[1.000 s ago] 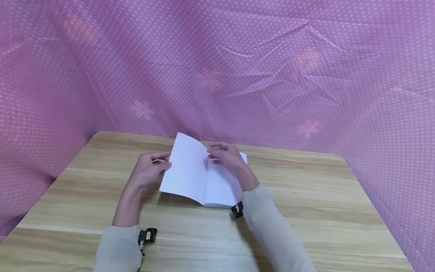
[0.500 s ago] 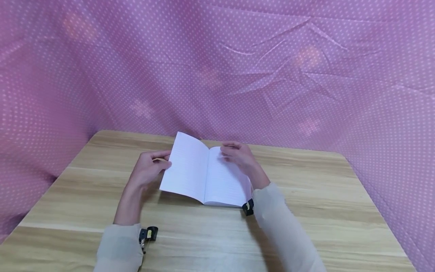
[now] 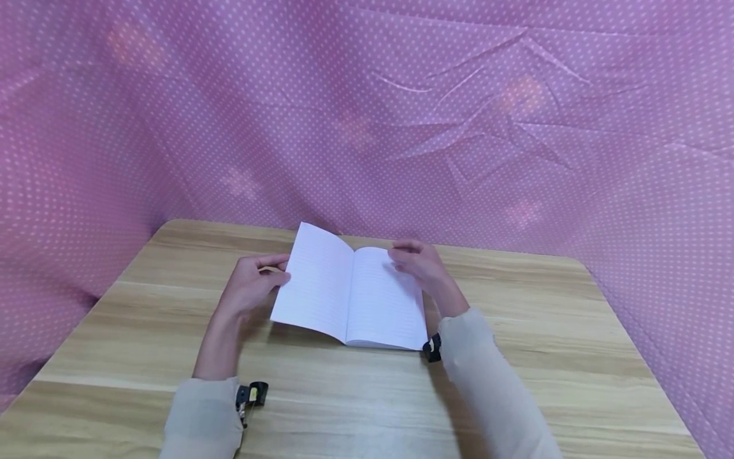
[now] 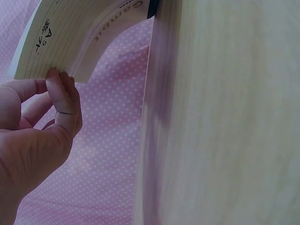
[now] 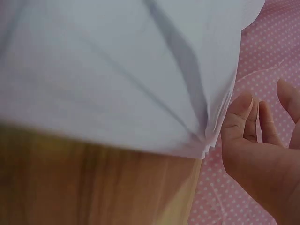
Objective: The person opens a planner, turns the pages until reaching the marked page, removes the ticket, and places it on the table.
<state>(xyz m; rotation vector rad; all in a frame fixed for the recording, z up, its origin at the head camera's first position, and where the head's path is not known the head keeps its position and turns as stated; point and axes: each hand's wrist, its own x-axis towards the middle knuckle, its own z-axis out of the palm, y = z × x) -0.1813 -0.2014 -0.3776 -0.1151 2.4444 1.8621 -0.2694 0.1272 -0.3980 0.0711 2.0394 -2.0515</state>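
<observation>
A notebook (image 3: 381,299) lies open on the wooden table, its lined white pages facing up. My left hand (image 3: 249,284) pinches the outer edge of its left half, which is raised off the tabletop. Seen from the left wrist, the printed cover (image 4: 40,44) bends above the fingers, bearing "A5" and partly readable lettering. Over the upper right corner of the right page is my right hand (image 3: 423,264), with loosely bent fingers. In the right wrist view that hand (image 5: 262,154) is beside the page edges, thumb apart from the fingers, and no page shows between them.
The wooden table (image 3: 545,331) has rounded far corners. Pink dotted cloth (image 3: 459,127) hangs behind it and along both sides. A small black device (image 3: 252,394) is strapped at the left wrist, and another (image 3: 432,349) at the right.
My right hand has moved rightward across the right page to its outer edge, and that page now shows more fully. The left hand keeps its pinch and has hardly moved.
</observation>
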